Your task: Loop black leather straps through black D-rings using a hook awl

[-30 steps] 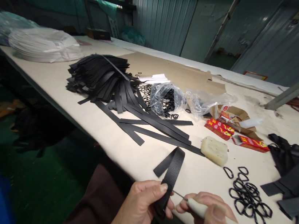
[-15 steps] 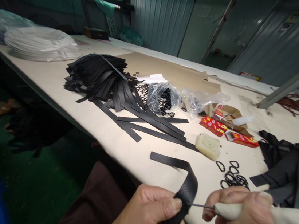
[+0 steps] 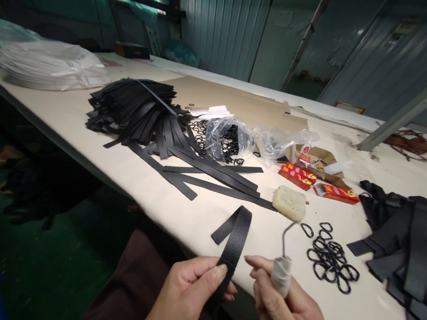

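Note:
My left hand (image 3: 187, 295) pinches a black leather strap (image 3: 238, 234) between thumb and fingers. The strap's upper part arches over and its free end hangs left, just above the table edge. In my right hand (image 3: 284, 308) is an awl (image 3: 281, 276) with a pale wrapped handle. Its thin metal shaft points upward, bent near the tip, and stands apart from the strap. The tip overlaps the view of a yellowish wax-like block (image 3: 289, 203). Black D-rings (image 3: 332, 259) lie loose on the table to the right of the awl.
A bundle of black straps (image 3: 134, 107) lies left on the pale table (image 3: 110, 167), with loose straps spreading from it. Behind the block are a plastic bag of rings (image 3: 230, 138) and red boxes (image 3: 296, 176). More black strips (image 3: 414, 249) pile up right. A slanted post (image 3: 413, 102) stands beyond.
The awl has come away from the strap, turning from sideways to upright. My right hand has moved left and rotated. The left hand still holds the strap, slightly further left in view.

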{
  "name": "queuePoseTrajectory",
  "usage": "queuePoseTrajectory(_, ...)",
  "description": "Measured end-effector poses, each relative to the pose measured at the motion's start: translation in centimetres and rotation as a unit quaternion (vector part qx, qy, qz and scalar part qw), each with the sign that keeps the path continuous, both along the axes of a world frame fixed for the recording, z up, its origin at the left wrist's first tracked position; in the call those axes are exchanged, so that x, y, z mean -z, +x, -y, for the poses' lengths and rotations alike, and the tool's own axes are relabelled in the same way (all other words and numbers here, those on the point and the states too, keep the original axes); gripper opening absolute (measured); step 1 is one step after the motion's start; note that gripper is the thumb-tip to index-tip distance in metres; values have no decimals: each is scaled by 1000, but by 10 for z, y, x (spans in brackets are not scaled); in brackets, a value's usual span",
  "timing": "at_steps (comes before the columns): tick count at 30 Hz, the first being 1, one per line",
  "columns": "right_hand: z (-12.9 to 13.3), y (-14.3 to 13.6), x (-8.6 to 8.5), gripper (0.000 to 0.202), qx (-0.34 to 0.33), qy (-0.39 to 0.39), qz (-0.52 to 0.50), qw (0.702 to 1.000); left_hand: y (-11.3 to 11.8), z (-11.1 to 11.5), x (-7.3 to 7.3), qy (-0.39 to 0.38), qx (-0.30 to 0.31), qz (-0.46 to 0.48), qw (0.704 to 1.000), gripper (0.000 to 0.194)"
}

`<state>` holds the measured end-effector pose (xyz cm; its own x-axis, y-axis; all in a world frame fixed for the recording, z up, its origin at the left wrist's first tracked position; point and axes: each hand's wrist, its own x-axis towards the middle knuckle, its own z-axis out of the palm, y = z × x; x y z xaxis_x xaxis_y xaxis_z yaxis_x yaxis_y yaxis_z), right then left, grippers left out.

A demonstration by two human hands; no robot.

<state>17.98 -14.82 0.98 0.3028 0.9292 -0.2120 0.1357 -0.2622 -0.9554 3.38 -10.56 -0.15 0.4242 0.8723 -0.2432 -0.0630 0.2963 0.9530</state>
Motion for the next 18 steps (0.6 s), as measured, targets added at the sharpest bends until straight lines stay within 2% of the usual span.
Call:
queuePoseTrajectory(3,-1,-17,7,26,28,20,-31,999,4,5,0,11,13,1,1000,29)
queuePoseTrajectory(6,0,-20,11,26,59,2,-39,998,6,8,2,11,30,29,999,31)
queuePoseTrajectory(10,2,-15,15,30,31,-34,-73,996,7,7,0,-36,75,80,993,27)
queuePoseTrajectory(13,5,-12,18,31,10,-42,-96,994,5,7,-3,-43,79,51,995,29)
queuePoseTrajectory(18,10,-10,25,27,-41,-37,-51,997,3,11,1,30,65,-65,995,33)
